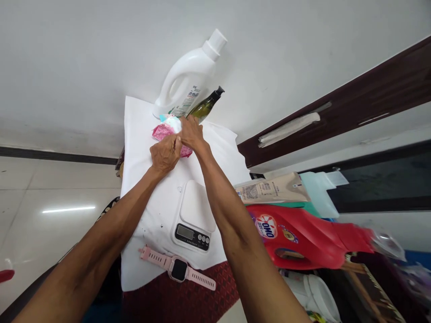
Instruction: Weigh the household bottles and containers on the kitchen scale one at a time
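Observation:
Both hands are closed on a crumpled pink bundle (162,130) with white and light-blue parts; its kind does not show. My left hand (164,154) grips its near side, fingers curled. Against it, my right hand (191,133) closes on the right part, hiding the middle of the bundle. Just beyond stands a white detergent bottle (188,67) with a handle and cap. A dark-capped bottle of green-yellow liquid (204,107) is right behind my right hand. Nearer to me, a white digital scale (194,215) lies between my forearms, its display blank.
A white cloth (141,134) covers the table against the wall. A pink smartwatch (178,268) lies at its near edge. On the right are a red OMO bottle (303,233), a beige pouch (272,190) and a white bucket (318,296). Tiled floor (60,193) shows on the left.

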Motion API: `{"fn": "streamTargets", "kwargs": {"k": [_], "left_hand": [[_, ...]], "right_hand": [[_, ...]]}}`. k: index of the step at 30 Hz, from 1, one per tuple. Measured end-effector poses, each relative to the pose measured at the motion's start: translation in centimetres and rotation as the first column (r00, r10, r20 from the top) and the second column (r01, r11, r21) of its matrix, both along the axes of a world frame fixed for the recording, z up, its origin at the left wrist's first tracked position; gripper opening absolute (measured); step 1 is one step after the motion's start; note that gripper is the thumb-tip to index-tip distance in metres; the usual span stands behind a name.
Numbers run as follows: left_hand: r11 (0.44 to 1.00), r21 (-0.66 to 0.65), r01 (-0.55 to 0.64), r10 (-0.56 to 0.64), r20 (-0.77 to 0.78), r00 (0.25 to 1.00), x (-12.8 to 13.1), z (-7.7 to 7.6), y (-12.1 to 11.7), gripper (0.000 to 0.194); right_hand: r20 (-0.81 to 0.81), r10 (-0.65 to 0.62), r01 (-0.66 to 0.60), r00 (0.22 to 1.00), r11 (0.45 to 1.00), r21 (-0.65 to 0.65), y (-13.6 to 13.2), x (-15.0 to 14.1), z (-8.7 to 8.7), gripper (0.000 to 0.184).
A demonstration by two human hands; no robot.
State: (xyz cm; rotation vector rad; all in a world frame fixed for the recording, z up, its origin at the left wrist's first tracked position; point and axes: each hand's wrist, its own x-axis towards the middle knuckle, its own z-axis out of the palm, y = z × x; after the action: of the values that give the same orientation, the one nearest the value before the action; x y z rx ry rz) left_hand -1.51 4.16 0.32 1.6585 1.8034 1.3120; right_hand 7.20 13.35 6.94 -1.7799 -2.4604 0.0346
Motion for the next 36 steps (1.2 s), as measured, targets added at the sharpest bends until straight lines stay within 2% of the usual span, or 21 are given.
{"fn": "streamTargets", "kwargs": {"k": [2, 5, 8, 10, 13, 15, 17, 19, 21, 25, 28, 30, 31, 33, 34, 36], "left_hand": [[1.000, -0.016, -0.027, 0.026, -0.016, 1.000, -0.1, 0.0, 0.0, 0.034], [0.999, -0.041, -0.035, 0.033, -0.044, 0.998, -0.2, 0.2, 0.0, 0.035], [0.998, -0.065, -0.009, 0.004, -0.076, 0.997, -0.2, 0.4, 0.0, 0.037], [0.996, -0.085, 0.000, -0.008, -0.092, 0.996, -0.1, 0.5, -0.1, 0.040], [0.993, -0.119, 0.021, -0.032, -0.091, 0.995, 0.1, 0.5, -0.2, 0.042], [0.989, -0.147, 0.035, -0.050, -0.100, 0.994, 0.2, 0.4, -0.2, 0.042], [0.985, -0.164, 0.048, -0.070, -0.128, 0.989, 0.3, 0.1, -0.1, 0.042], [0.982, -0.178, 0.060, -0.089, -0.163, 0.983, 0.4, -0.1, 0.0, 0.043], [0.978, -0.196, 0.066, -0.105, -0.198, 0.975, 0.5, -0.3, 0.0, 0.043], [0.974, -0.221, 0.042, -0.094, -0.234, 0.968, 0.4, -0.1, -0.1, 0.046], [0.969, -0.247, 0.018, -0.081, -0.246, 0.966, 0.3, 0.3, -0.2, 0.047], [0.964, -0.264, 0.017, -0.088, -0.260, 0.962, 0.3, 0.4, -0.2, 0.048], [0.963, -0.269, 0.020, -0.094, -0.267, 0.959, 0.3, 0.5, -0.2, 0.048], [0.962, -0.273, 0.028, -0.107, -0.282, 0.953, 0.4, 0.4, -0.1, 0.048], [0.961, -0.275, 0.029, -0.113, -0.292, 0.950, 0.4, 0.3, 0.0, 0.048], [0.961, -0.275, 0.023, -0.114, -0.321, 0.940, 0.5, 0.3, 0.0, 0.049]], "right_hand": [[-0.021, -0.032, 0.031, 0.999, 0.999, -0.008, -1.0, 0.9, -0.4, 0.039], [-0.116, -0.143, 0.143, 0.983, 0.990, -0.006, -2.5, 2.6, -0.3, 0.053], [-0.284, -0.266, 0.294, 0.921, 0.954, 0.059, -4.6, 5.4, 1.0, 0.069], [-0.376, -0.249, 0.322, 0.892, 0.935, 0.146, -6.9, 7.7, 2.4, 0.077], [-0.418, -0.115, 0.223, 0.901, 0.950, 0.217, -11.8, 10.9, 4.9, 0.082], [-0.358, -0.049, 0.119, 0.932, 0.977, 0.177, -15.6, 12.1, 6.3, 0.078], [-0.272, -0.010, 0.042, 0.962, 0.993, 0.110, -19.1, 12.4, 6.8, 0.075], [-0.198, 0.002, 0.010, 0.980, 0.998, 0.059, -21.6, 12.2, 6.5, 0.073], [-0.139, -0.004, 0.008, 0.990, 1.000, 0.024, -22.8, 12.0, 5.5, 0.071], [-0.104, -0.027, 0.015, 0.994, 0.993, -0.117, -22.9, 12.4, 3.5, 0.066], [-0.214, -0.029, -0.013, 0.976, 0.981, -0.192, -22.9, 13.5, 3.4, 0.091], [-0.338, -0.049, -0.008, 0.940, 0.986, -0.167, -23.7, 14.3, 4.1, 0.106], [-0.409, -0.068, 0.018, 0.910, 0.992, -0.126, -24.2, 14.8, 4.5, 0.104], [-0.543, -0.093, 0.120, 0.835, 0.993, 0.015, -25.5, 15.7, 5.6, 0.083], [-0.595, -0.090, 0.190, 0.799, 0.976, 0.107, -26.2, 16.2, 6.1, 0.069], [-0.656, -0.068, 0.317, 0.752, 0.909, 0.270, -27.2, 16.9, 6.9, 0.046]]}}
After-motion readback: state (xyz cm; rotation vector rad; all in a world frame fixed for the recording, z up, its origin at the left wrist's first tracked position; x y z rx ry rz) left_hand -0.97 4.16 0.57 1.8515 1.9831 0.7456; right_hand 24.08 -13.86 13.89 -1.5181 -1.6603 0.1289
